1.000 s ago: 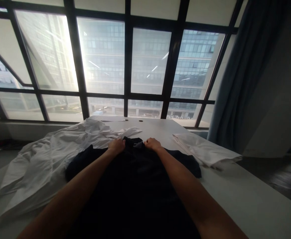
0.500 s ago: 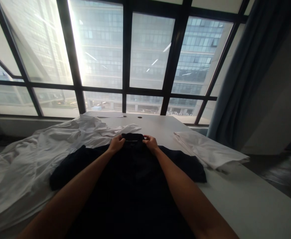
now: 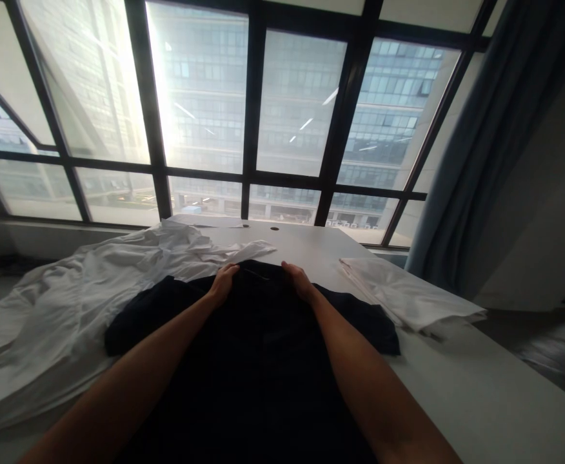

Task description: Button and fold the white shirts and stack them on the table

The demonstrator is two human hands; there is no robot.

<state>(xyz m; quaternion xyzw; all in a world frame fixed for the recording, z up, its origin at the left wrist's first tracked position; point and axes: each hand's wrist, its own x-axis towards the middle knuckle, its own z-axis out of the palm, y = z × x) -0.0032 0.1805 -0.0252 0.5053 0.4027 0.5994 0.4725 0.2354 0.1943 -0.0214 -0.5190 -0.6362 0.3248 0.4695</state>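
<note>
Crumpled white cloth is covering the tabletop to the left of the dark shirt, blocking low passage there. A folded white stack is lying to the right, apart from the shirt. Between them, and along the near right edge, bare tabletop is lying open. Beyond the shirt, a bare strip is running toward the window frame.

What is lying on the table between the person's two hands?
In the head view, the collar end of the black shirt lies between the left hand and right hand.

Matt black cloth shirt on a smooth white table.
</note>
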